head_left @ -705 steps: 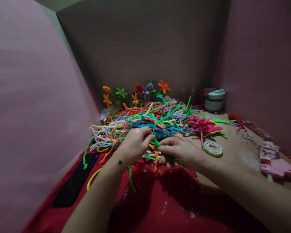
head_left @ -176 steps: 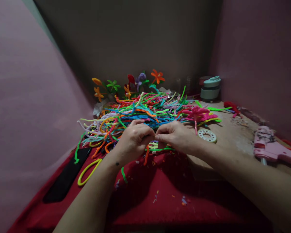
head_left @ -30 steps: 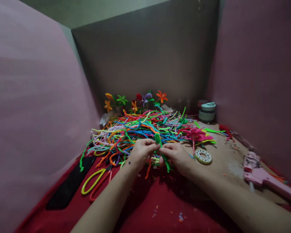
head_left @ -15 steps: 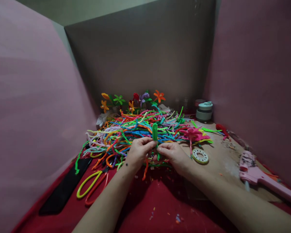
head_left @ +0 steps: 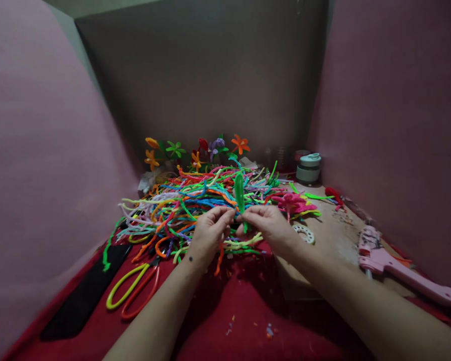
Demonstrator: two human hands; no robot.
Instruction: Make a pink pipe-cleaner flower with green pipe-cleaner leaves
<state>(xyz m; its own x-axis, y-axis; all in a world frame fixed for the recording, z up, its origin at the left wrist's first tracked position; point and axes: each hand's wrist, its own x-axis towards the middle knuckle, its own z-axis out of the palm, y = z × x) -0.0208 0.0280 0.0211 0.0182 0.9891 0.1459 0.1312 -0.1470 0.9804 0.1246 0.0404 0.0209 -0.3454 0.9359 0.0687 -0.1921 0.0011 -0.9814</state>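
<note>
While the right hand (head_left: 268,223) pinches the base of a green loop (head_left: 239,190), finger and thumb nearly together, we log the left hand (head_left: 211,230) just beside it at nine o'clock, tips also together; whether anything sits between them we can't tell. We place the loop mid-view, near upright, tip at twelve o'clock, in front of the pile of fuzzy stems (head_left: 195,200).

Main risk, we judge: if the right fingers slacken, the loop could swivel or spread, since that one pinch seems to steady it (base partly hidden, so we're unsure). Pull too hard and we'd expect it to bend or shed; we note bits of fluff (head_left: 269,331) around six o'clock. Dropped, it could vanish among the pile's other greens.

We also flag the yellow-and-red-handled cutters (head_left: 156,261) at eight o'clock, near the left arm (head_left: 169,301), which could snag them swinging outward. The pink glue gun (head_left: 383,263) at four o'clock could get knocked by the right arm (head_left: 346,288).
</note>
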